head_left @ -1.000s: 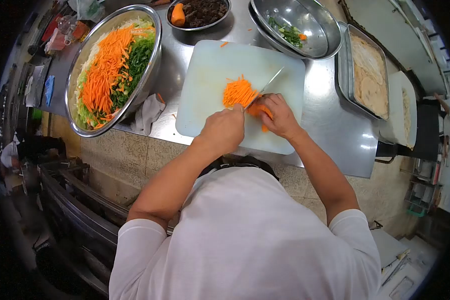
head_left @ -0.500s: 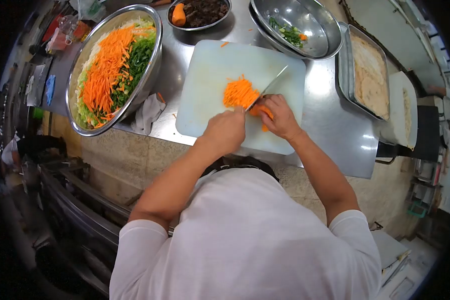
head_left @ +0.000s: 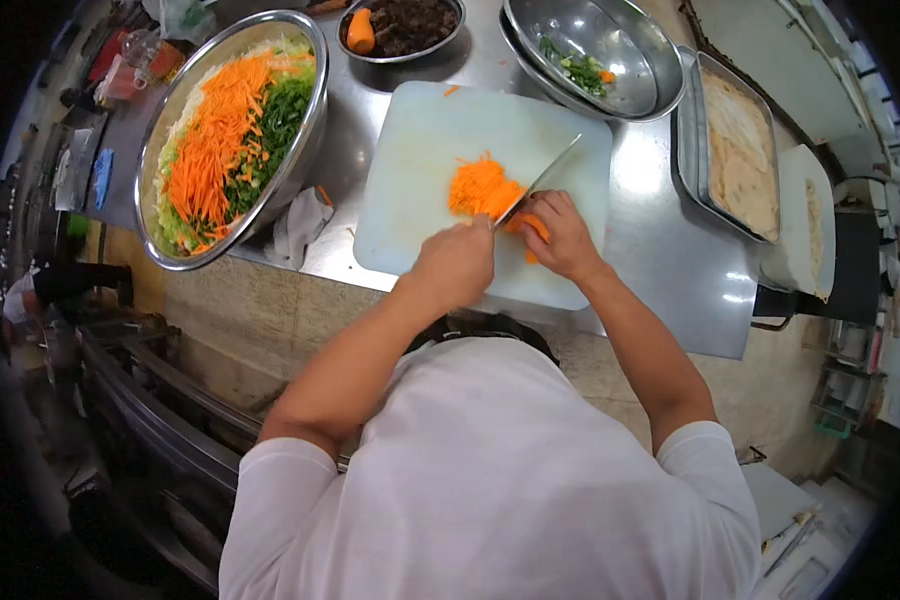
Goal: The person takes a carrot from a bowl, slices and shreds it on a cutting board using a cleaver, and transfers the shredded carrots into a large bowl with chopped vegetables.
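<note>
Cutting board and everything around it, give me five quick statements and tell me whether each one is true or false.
1. The left hand holds the knife. True.
2. The right hand also grips the knife handle. False: it holds carrot pieces on the cutting board.
3. A pile of carrot shreds lies on the board. True.
4. The gray cloth lies on the board. False: it lies on the steel table beside the big mixing bowl.
5. The big mixing bowl holds shredded carrot and chopped greens. True.
</note>
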The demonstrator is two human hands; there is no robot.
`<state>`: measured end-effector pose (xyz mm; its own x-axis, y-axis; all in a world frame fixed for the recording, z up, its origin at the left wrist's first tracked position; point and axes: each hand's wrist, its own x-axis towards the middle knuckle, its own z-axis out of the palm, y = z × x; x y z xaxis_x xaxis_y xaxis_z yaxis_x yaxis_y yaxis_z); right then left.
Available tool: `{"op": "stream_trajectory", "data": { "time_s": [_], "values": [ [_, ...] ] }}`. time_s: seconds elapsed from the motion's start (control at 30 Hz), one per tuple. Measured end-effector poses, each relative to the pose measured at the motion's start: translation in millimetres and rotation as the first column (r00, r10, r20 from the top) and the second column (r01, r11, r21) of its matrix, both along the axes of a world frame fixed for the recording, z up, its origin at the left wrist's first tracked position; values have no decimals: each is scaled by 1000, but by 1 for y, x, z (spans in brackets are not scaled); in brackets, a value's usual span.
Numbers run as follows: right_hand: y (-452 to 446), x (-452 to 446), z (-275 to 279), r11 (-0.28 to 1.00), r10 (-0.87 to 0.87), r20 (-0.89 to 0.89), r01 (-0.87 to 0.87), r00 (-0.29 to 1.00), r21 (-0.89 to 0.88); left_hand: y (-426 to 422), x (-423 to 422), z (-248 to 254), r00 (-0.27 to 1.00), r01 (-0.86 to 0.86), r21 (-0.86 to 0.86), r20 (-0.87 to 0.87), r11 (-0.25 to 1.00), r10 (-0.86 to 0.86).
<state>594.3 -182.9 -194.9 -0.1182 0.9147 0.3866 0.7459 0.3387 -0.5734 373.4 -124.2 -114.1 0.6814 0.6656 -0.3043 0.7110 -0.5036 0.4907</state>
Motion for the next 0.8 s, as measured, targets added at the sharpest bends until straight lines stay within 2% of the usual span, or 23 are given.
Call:
{"op": "stream_trajectory", "data": {
  "time_s": [0.07,0.13,0.2,0.27,0.33,0.4,0.43,0.5,0.57,0.6,0.67,0.7,0.77,0.8],
  "values": [
    [2,-1,0,1000,0,19,-1,1000,29,2,-3,25,999,38,39,5,998,-39],
    [2,0,0,999,-15,-3,16,1000,40,-4,-2,51,995,5,-139,-99,990,-19],
    [0,-4,-2,999,-7,-28,8,1000,51,-4,1,18,996,-7,-120,-86,993,-4],
    [1,1,-2,998,22,29,-23,999,56,-1,5,12,999,-14,-92,-53,996,9],
    [1,1,-3,997,19,10,-20,1000,78,-2,0,28,1000,18,-36,5,999,-18],
    [1,-1,-6,994,13,-15,-11,1000,108,-10,0,3,1000,-23,-47,-19,999,22],
    [4,3,-7,997,26,11,-26,1000,74,-8,3,-1,997,-68,-50,-30,996,66],
    [-6,4,-2,999,44,41,-44,998,12,-1,1,-8,999,-36,-56,11,998,37],
    [-8,3,24,997,-68,99,65,993,37,8,-1,-5,999,-2,-38,50,999,4],
    [-15,5,26,997,-73,105,69,992,38,8,-1,-2,1000,-5,-39,17,999,5],
    [-31,8,26,959,-194,216,231,957,-164,6,-2,-1,1000,-9,-51,-17,999,8],
    [-33,12,19,958,-196,216,234,956,-168,6,-2,0,999,-19,-72,-32,997,17],
    [-30,19,1,962,-154,70,166,986,-217,7,-2,4,999,-31,-89,-46,996,27],
    [-29,17,7,962,-159,68,170,985,-215,5,-3,7,999,-18,-73,-43,997,15]
  ]
}}
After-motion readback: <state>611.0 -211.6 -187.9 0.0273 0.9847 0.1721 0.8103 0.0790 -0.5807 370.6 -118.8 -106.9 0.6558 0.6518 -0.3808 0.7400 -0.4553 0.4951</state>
